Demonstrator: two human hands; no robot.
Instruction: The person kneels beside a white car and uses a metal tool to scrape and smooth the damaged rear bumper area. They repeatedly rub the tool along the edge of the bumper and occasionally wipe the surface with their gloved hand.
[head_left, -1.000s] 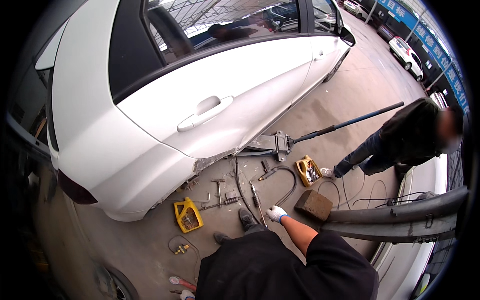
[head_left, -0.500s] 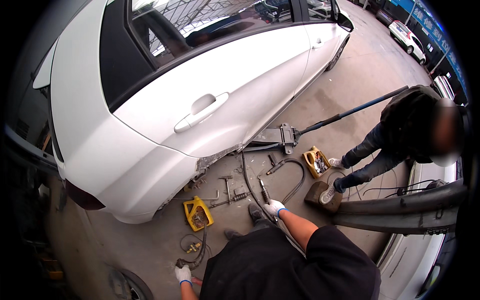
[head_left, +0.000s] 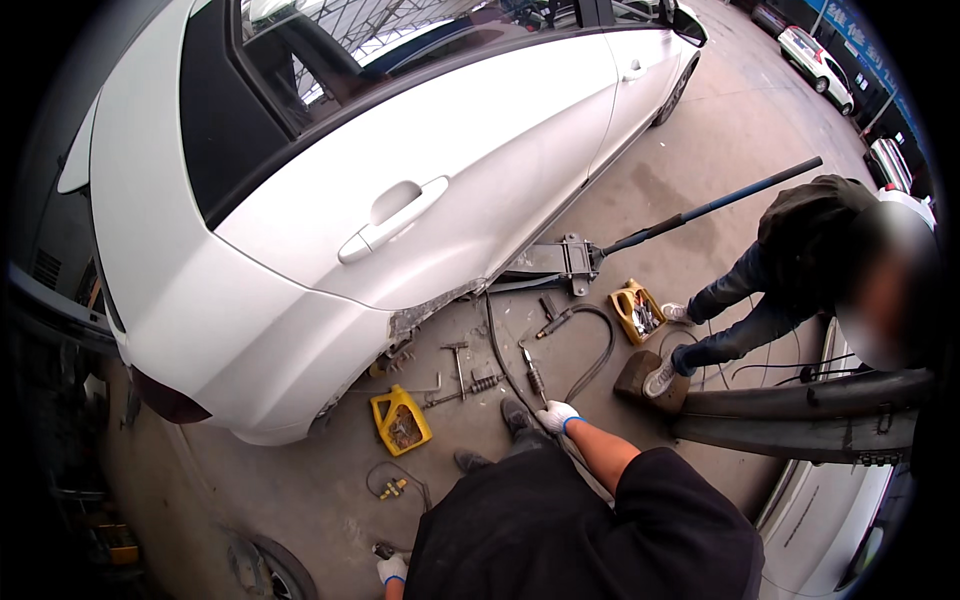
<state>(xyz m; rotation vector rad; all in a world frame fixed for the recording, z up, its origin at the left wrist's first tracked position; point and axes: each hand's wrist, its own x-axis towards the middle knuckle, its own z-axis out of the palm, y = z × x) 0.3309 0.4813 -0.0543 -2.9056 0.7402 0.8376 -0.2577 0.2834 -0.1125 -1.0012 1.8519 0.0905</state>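
Note:
My gloved right hand (head_left: 557,416) is closed at the near end of a slim, pointed metal tool (head_left: 534,374) with a coiled, spring-like grip. A dark cable (head_left: 500,362) runs past it. Low in the picture, my gloved left hand (head_left: 392,569) is closed on a dark, blunt-ended object (head_left: 382,550), partly hidden by glove and body; its kind is unclear. Ahead stands a white car (head_left: 480,190) with a damaged rear wheel-arch edge (head_left: 415,318). A T-shaped metal tool (head_left: 460,366) and a second spring-gripped tool (head_left: 486,384) lie on the floor.
A floor jack (head_left: 545,262) with a long handle reaches under the car. Cut-open yellow jugs hold small metal parts (head_left: 403,428) and tools (head_left: 640,312). To the right another person (head_left: 800,260) rests one foot on a block (head_left: 650,388). A wheel (head_left: 280,570) lies lower left.
My left hand has moved down and toward my body, drawing the dark object with it; the thick dark length trailing near the jug has left that spot. The right hand has shifted slightly right.

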